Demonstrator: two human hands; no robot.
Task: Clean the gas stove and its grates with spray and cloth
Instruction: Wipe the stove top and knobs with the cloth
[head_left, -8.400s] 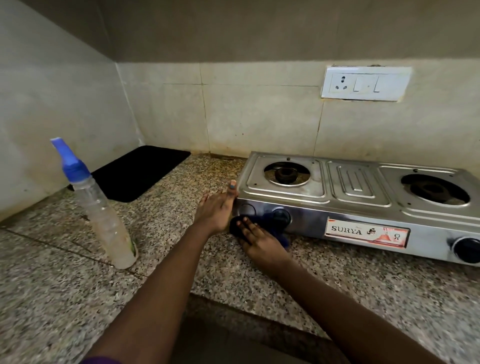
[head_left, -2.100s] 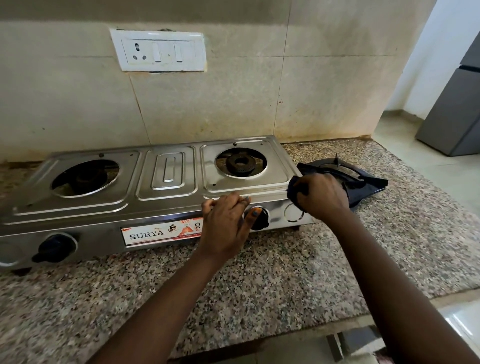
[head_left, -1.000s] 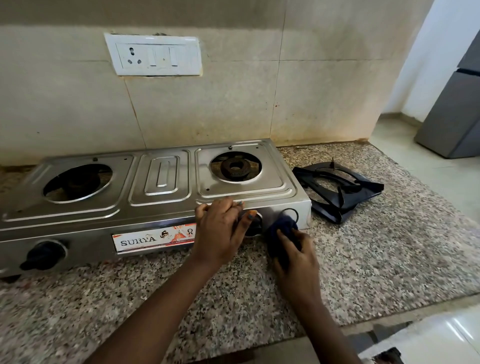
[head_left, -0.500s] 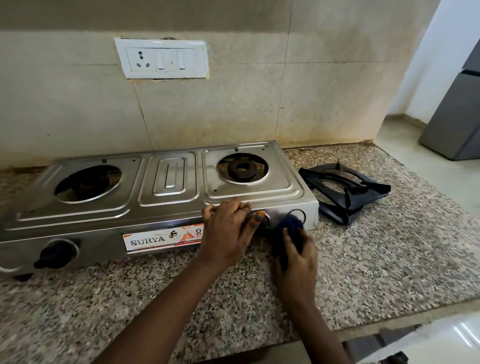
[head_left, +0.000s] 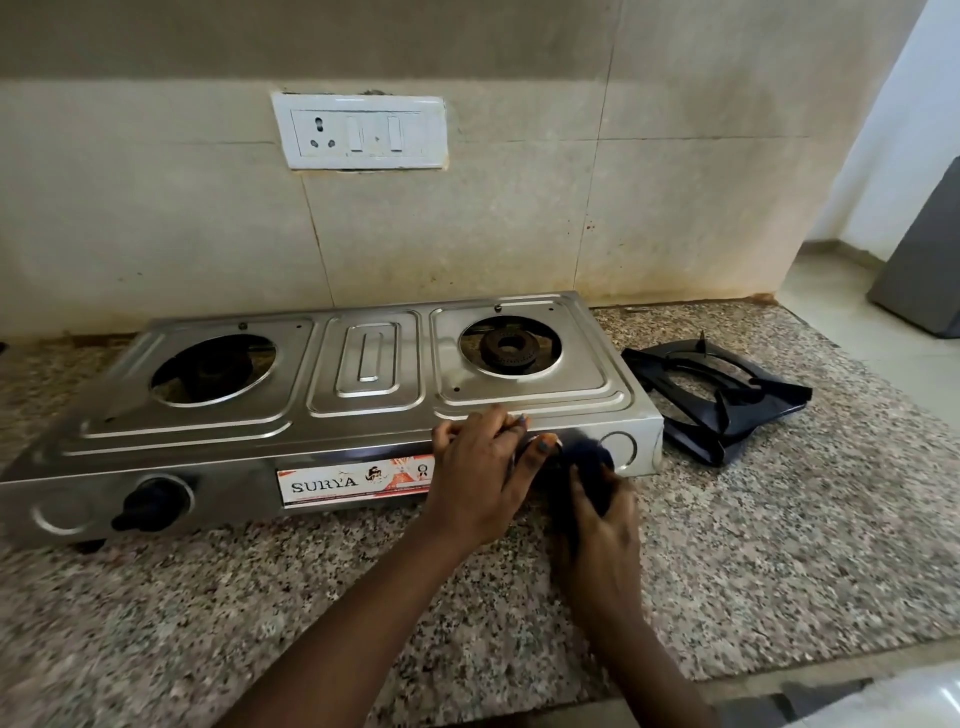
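- Stove (head_left: 363, 410): two-burner stainless steel gas stove on a speckled granite counter (head_left: 779, 561), set close to the tiled wall; both burner wells are bare, with no grates over them. A label reading "SURYA" (head_left: 358, 480) sits at the middle of the front panel.
- Left hand (head_left: 480, 475): rests on the front right edge of the stove, fingers bent over the top rim and thumb down on the front panel; it braces the stove and holds no separate thing.
- Right hand (head_left: 597, 540): grips a dark blue cloth (head_left: 584, 467), fingers curled around it, and presses it against the front panel just left of the embossed circle at the stove's right end. The right knob is hidden behind hand and cloth.
- Left knob (head_left: 150, 501): dark, on the front panel near the stove's left end, well apart from both hands.
- Grates (head_left: 722, 400): black metal grates lying on the counter just beside the stove's right end, one overlapping the other; whether they touch the stove cannot be told.
- Switch plate (head_left: 363, 132): white socket and switches on the wall above the stove.
- Background: grey appliance (head_left: 930, 275) on the pale floor at far right, only partly in view.
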